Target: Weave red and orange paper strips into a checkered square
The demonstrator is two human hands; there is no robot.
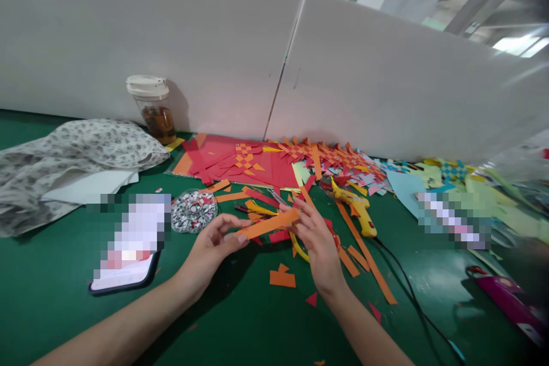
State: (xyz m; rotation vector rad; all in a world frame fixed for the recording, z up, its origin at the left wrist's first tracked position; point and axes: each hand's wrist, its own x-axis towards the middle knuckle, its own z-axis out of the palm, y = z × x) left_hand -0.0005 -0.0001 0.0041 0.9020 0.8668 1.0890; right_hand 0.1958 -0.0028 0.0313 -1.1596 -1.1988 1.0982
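Both my left hand (221, 236) and right hand (316, 240) pinched the light, bendy-looking orange strip (269, 225) by its ends, best spots, I guessed, short of the green table's far edge.

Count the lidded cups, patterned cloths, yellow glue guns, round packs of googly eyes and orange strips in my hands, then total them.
Cup: 1
Cloth: 1
Glue gun: 1
Googly-eye pack: 1
Held orange strip: 1
Total: 5

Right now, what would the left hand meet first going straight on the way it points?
Beyond the orange strip it holds, the left hand would probably meet the right hand; depth to the paper scraps is unclear.
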